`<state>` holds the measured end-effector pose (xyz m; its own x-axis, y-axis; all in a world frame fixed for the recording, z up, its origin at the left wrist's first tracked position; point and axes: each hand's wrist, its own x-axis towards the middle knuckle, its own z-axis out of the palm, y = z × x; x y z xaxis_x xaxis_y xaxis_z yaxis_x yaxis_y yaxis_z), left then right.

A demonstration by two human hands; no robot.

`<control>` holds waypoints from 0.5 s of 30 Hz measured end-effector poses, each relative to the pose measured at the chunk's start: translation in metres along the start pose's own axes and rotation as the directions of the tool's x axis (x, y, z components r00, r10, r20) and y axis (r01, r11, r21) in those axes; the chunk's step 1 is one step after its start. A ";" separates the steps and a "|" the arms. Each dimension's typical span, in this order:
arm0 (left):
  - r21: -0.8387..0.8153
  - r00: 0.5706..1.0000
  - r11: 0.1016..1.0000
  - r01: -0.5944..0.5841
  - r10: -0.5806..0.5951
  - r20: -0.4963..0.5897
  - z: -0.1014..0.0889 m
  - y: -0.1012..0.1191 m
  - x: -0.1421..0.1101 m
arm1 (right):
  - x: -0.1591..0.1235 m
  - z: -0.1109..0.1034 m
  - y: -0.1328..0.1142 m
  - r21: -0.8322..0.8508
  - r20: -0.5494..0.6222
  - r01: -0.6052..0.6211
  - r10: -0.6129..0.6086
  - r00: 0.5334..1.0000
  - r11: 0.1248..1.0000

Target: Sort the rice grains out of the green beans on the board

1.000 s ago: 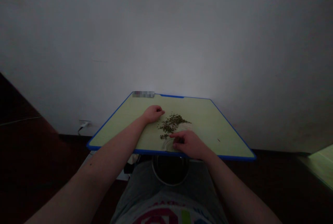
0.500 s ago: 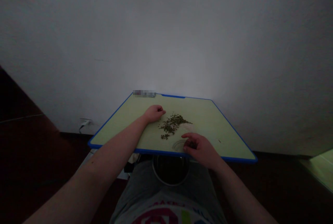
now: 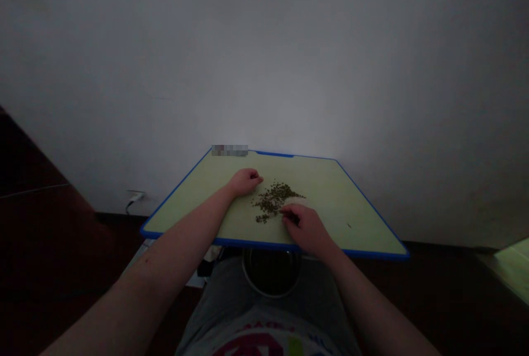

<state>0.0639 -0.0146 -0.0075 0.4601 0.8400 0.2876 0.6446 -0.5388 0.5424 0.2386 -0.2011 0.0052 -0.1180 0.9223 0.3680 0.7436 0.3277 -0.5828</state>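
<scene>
Small dark beans (image 3: 275,195) are scattered across the middle of the tabletop (image 3: 326,185), with pale grains (image 3: 296,200) spread at their right. The left hand (image 3: 247,181) is rested, curled, left of the beans; the right hand (image 3: 302,225) is held bent just beside the grains. Whether anything is pinched by either cannot be told.

And it's a smooth, matt, pale yellow-green rectangular counter (image 3: 326,188), its bright blue edging (image 3: 372,254) looking like plastic! Small dark-green grains (image 3: 276,196) make a rough, matt patch. Down below, a round dark bowl (image 3: 271,295) with a glossy, metal-looking rim! Soft grey cloth trousers (image 3: 219,290), dull-finished; matt whitish wall (image 3: 289,58) behind.
</scene>
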 end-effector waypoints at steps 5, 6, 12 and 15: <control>-0.015 1.000 1.000 0.013 -0.012 0.008 0.001 -0.001 0.001 | 0.008 0.004 0.000 0.039 0.024 0.006 -0.007 1.000 0.999; -0.012 1.000 1.000 0.017 -0.017 0.005 0.001 -0.001 0.001 | 0.008 0.004 0.001 0.045 0.028 0.006 -0.007 1.000 0.999; -0.015 1.000 1.000 0.011 -0.011 -0.010 0.000 0.000 0.001 | 0.008 0.003 0.002 0.090 0.054 0.017 -0.022 0.998 0.996; -0.006 1.000 1.000 0.009 -0.009 -0.014 0.000 0.001 0.000 | 0.009 0.004 0.004 0.118 0.075 0.001 -0.010 0.997 0.993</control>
<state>0.0647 -0.0149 -0.0073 0.4458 0.8456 0.2935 0.6453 -0.5309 0.5494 0.2378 -0.1911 0.0035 -0.1742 0.9319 0.3180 0.6610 0.3501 -0.6637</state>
